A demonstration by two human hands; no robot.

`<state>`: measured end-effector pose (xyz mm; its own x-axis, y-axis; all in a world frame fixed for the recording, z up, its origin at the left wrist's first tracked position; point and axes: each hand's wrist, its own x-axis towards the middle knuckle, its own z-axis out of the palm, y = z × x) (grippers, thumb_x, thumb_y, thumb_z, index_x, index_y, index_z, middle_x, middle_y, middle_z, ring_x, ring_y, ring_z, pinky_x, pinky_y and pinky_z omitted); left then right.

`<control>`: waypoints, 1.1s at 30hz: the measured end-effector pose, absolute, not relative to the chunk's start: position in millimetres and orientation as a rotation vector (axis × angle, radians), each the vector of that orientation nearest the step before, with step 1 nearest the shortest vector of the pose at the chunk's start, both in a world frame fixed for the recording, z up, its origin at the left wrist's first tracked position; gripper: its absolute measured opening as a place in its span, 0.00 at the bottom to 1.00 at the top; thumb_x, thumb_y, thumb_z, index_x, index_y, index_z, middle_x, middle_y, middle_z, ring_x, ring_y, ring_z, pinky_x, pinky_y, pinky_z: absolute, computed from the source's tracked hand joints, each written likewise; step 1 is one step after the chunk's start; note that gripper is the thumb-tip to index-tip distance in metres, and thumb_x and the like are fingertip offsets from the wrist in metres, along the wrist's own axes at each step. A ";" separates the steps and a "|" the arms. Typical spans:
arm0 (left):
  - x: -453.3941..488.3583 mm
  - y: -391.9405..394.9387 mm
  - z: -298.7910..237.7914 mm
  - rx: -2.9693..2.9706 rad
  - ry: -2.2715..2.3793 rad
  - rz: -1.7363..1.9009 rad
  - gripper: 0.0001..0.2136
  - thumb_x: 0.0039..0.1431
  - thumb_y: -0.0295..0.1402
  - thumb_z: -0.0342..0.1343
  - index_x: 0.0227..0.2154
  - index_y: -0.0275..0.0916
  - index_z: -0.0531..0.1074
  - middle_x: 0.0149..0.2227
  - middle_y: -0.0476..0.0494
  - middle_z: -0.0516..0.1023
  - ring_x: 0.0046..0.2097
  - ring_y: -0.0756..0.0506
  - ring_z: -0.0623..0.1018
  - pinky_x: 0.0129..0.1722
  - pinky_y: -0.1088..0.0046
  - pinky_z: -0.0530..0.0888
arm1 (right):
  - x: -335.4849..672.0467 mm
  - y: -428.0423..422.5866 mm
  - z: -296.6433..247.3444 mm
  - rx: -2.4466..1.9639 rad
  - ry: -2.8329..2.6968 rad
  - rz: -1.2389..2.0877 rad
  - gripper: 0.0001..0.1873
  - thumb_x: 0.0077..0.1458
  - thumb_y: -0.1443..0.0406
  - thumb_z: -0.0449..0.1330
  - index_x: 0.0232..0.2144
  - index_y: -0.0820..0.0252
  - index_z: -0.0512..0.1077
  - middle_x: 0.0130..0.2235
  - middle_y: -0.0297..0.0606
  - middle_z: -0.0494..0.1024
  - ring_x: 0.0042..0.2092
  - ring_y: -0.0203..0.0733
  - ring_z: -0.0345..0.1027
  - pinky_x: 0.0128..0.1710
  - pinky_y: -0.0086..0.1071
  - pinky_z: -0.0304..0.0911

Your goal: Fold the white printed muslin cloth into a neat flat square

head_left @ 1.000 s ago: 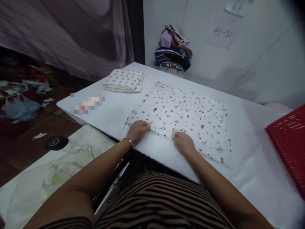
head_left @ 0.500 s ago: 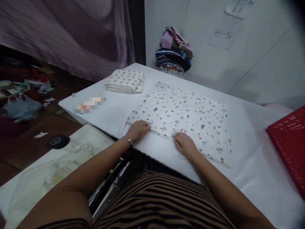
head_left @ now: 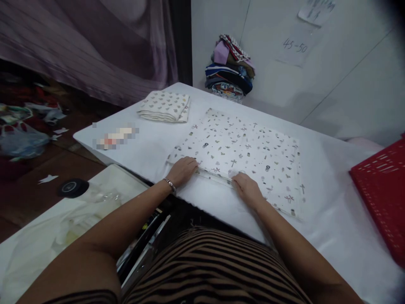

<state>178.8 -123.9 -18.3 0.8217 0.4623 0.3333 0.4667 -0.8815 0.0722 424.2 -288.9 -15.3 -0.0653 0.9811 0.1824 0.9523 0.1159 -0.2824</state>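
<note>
The printed cloth spreads at two o'clock from the left hand and twelve from the right hand, both pinching its near edge.

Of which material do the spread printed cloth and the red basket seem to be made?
Printed cloth: thin, matte fabric, perhaps cotton; it lies flat, near edge layered.
Red basket: likely moulded plastic, apparently smooth; one even colour, with regular slots.

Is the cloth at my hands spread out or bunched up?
Spread out: the printed cloth lies mostly flat on the white table, its pattern showing broadly across it.
</note>
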 end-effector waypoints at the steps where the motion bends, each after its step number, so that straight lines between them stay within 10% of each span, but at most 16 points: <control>1: 177.9 -124.3 -18.6 -2.989 -0.749 -0.532 0.11 0.63 0.31 0.43 0.34 0.37 0.70 0.38 0.42 0.74 0.41 0.46 0.70 0.40 0.68 0.67 | 423.4 -289.7 -15.7 -1.894 -2.093 0.093 0.14 0.62 0.67 0.46 0.40 0.59 0.71 0.38 0.41 0.73 0.41 0.41 0.65 0.40 0.32 0.61; 33: 164.6 -114.7 -22.0 -3.021 -0.452 -0.324 0.09 0.60 0.27 0.47 0.37 0.39 0.71 0.42 0.43 0.75 0.43 0.46 0.71 0.40 0.68 0.67 | 418.8 -296.8 -15.6 -1.867 -2.356 -0.047 0.15 0.58 0.70 0.47 0.43 0.60 0.71 0.42 0.45 0.74 0.41 0.46 0.65 0.40 0.37 0.62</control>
<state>164.6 -114.7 -22.0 0.9347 0.2814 0.2173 0.2961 -0.9544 -0.0376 418.8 -296.8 -15.6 -0.2232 0.9667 0.1253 0.9709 0.2319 -0.0595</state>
